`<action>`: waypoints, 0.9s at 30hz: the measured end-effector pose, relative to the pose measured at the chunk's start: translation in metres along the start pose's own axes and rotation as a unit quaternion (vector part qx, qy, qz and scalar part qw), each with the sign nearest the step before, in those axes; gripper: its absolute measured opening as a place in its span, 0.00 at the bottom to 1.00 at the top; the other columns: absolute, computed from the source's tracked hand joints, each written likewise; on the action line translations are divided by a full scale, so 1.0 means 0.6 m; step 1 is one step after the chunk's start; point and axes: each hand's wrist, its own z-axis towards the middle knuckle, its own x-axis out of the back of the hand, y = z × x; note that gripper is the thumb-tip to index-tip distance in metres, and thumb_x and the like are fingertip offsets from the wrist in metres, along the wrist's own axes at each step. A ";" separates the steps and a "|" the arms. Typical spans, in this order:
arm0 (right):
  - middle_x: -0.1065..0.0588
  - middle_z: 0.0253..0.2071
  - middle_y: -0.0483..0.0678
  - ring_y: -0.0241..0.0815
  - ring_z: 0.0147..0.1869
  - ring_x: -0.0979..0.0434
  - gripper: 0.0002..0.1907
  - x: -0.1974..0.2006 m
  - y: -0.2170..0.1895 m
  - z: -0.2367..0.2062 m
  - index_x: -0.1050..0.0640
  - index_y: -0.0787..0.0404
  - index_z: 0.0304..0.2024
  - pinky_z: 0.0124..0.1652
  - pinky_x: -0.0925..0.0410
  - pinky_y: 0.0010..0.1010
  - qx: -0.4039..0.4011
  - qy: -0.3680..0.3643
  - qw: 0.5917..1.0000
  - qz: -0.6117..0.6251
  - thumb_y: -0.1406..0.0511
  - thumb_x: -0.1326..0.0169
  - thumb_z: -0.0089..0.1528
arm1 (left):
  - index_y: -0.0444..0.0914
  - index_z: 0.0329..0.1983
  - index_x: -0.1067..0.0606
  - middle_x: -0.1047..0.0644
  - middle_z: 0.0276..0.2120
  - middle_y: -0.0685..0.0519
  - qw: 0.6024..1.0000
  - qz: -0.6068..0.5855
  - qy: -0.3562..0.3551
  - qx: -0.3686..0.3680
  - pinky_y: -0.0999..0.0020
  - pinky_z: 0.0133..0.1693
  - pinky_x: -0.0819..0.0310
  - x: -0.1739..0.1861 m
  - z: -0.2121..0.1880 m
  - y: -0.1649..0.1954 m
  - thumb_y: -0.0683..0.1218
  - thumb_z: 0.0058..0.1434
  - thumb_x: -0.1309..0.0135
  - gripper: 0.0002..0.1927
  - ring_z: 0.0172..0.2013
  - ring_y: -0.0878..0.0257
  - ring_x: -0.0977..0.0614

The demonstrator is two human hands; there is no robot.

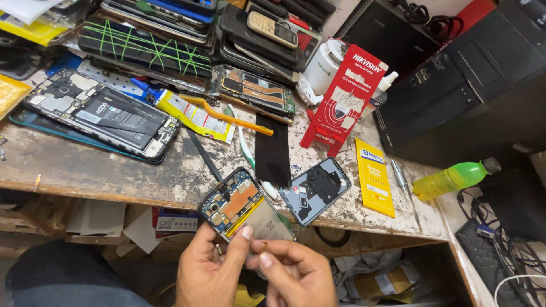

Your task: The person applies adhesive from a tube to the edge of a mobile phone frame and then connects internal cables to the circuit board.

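Nearest the camera, the left hand [207,273] grips the lower edge of an opened smartphone with its back cover off [242,206], thumb pressed up against the pale grey battery; the fingers are curled shut around the frame. The right hand [296,273] meets it from the right side, thumb and forefinger pinched together at the phone's bottom corner, seemingly on a small part too tiny to identify. The phone is held in the air just in front of the edge of the worn, paint-flecked wooden workbench [85,167].

As far as can be judged, disassembly is well under way: the cover is removed and the copper-coloured board and yellow strip are exposed, while the battery and board still sit in place.

Just beyond on the bench lie a grey-blue plastic back cover [315,190], a black rectangular strip [273,150] and a yellow flat packet [374,177]. Farther left rests a second opened phone with a black battery [108,116]; a red cardboard stand [341,102] and a green plastic bottle [452,179] sit to the right. Stacked phones at the back are cut off by the frame.
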 end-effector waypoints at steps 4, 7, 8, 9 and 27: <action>0.18 0.36 0.48 0.33 0.30 0.20 0.14 -0.001 -0.042 -0.026 0.15 0.61 0.44 0.28 0.29 0.21 0.408 0.087 0.848 -0.327 0.71 0.34 0.54 | 0.30 0.55 0.24 0.17 0.46 0.47 0.998 -0.015 -0.038 -0.053 0.71 0.45 0.21 0.004 0.001 0.009 0.36 0.62 0.44 0.18 0.44 0.66 0.17; 0.21 0.48 0.47 0.39 0.45 0.19 0.19 0.003 -0.082 -0.021 0.16 0.55 0.48 0.44 0.25 0.27 0.541 0.023 0.730 -0.418 0.71 0.34 0.54 | 0.29 0.56 0.23 0.17 0.47 0.46 0.998 -0.011 -0.050 -0.040 0.69 0.45 0.22 0.004 0.002 0.016 0.35 0.63 0.44 0.18 0.44 0.65 0.18; 0.21 0.50 0.47 0.42 0.47 0.22 0.21 0.008 -0.094 -0.016 0.16 0.55 0.49 0.45 0.27 0.30 0.560 -0.002 0.695 -0.452 0.71 0.33 0.52 | 0.29 0.56 0.24 0.17 0.47 0.46 0.997 -0.010 -0.058 -0.042 0.69 0.47 0.22 0.005 0.002 0.018 0.35 0.62 0.44 0.18 0.45 0.65 0.18; 0.22 0.52 0.48 0.44 0.48 0.25 0.24 0.010 -0.102 -0.012 0.17 0.54 0.49 0.47 0.29 0.32 0.577 -0.032 0.658 -0.483 0.70 0.33 0.49 | 0.30 0.57 0.24 0.17 0.48 0.47 0.997 -0.008 -0.061 -0.046 0.69 0.48 0.22 0.005 0.002 0.020 0.35 0.61 0.44 0.19 0.47 0.65 0.17; 0.24 0.54 0.35 0.37 0.49 0.30 0.23 -0.004 -0.058 -0.005 0.17 0.45 0.50 0.52 0.38 0.36 0.620 0.045 0.566 -0.541 0.60 0.34 0.50 | 0.30 0.56 0.23 0.15 0.47 0.48 0.996 0.039 -0.074 -0.044 0.71 0.48 0.22 0.016 -0.001 0.041 0.39 0.64 0.46 0.17 0.47 0.67 0.17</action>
